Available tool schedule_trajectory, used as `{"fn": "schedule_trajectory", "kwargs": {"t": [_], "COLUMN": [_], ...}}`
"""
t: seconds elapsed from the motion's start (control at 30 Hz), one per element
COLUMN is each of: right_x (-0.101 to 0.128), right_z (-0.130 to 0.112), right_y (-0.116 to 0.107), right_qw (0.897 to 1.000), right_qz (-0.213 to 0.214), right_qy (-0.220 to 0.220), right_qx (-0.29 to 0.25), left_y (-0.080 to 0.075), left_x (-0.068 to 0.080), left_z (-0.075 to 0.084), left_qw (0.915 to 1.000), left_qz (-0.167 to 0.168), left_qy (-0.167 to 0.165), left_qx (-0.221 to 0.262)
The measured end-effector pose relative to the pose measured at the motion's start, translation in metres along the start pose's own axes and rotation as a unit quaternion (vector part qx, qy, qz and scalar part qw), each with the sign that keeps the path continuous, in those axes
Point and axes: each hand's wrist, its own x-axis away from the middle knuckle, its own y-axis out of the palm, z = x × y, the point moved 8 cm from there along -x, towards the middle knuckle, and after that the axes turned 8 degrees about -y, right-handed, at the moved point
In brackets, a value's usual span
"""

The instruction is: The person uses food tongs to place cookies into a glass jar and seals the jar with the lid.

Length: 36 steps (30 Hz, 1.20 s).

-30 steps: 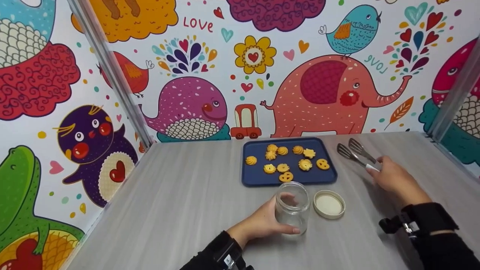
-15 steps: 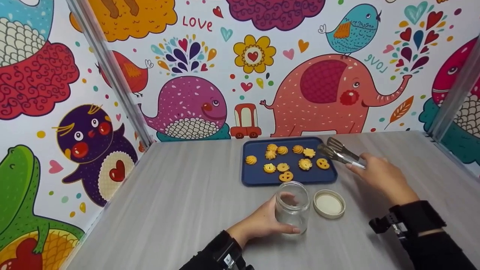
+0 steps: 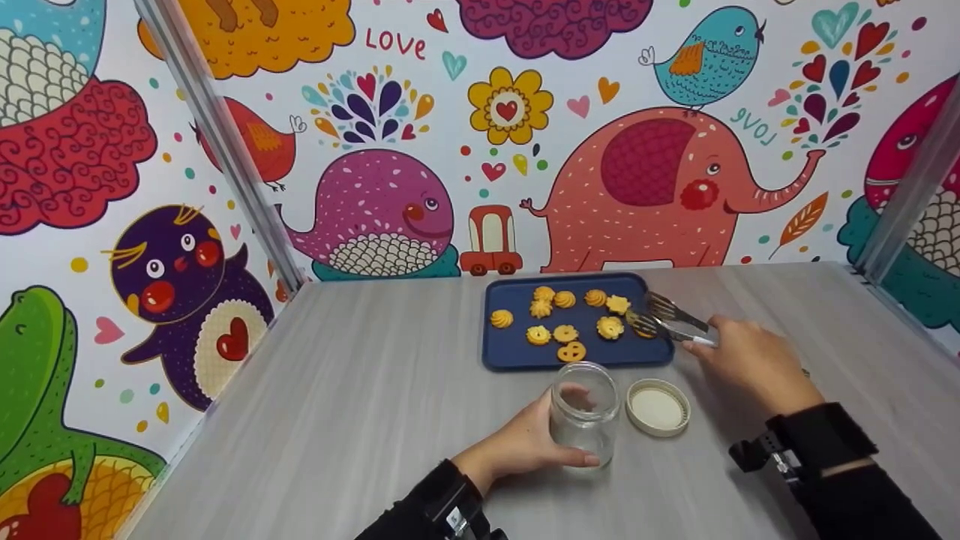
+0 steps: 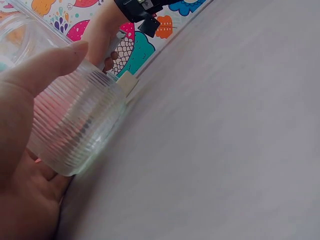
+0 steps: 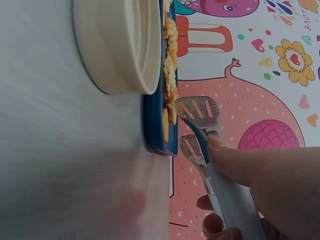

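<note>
My left hand (image 3: 529, 442) grips a clear glass jar (image 3: 586, 416) upright on the table, fingers and thumb around its side; the left wrist view shows the ribbed glass jar (image 4: 75, 120) close up. My right hand (image 3: 754, 360) holds metal tongs (image 3: 686, 326) with slotted ends. Those tong ends are spread apart over the right edge of a blue tray (image 3: 517, 363), close to a pretzel-shaped cookie that they mostly hide. In the right wrist view the tongs (image 5: 225, 195) are held between thumb and fingers. Several cookies (image 3: 565, 334) lie on the tray, swirled, ring and pretzel shapes.
A cream-coloured lid (image 3: 658, 407) lies inside up on the table, between the jar and my right arm. The grey table (image 3: 360, 390) meets walls covered with cartoon animals at the back and left.
My right hand has moved left with the tongs, carrying their ends from beside the tray to over its right edge. My left hand and the jar have stayed in place.
</note>
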Motion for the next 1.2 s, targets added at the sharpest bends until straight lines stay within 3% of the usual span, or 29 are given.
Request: {"fn": "schedule_trajectory", "kwargs": {"t": [0.53, 0.8, 1.2], "right_x": [0.005, 0.004, 0.002], "right_z": [-0.019, -0.017, -0.014], "right_y": [0.013, 0.019, 0.028], "right_qw": [0.999, 0.998, 0.998], "right_qz": [-0.008, -0.028, -0.008], "right_qy": [-0.021, -0.025, -0.03], "right_qx": [0.043, 0.053, 0.054], "left_y": [-0.001, 0.0, 0.0], "left_x": [-0.003, -0.001, -0.002], "left_z": [-0.004, -0.001, -0.002], "left_qw": [1.0, 1.0, 0.9999], "left_qz": [-0.003, -0.001, -0.003], "left_qy": [-0.001, 0.006, 0.004], "left_qx": [-0.008, -0.007, -0.009]}}
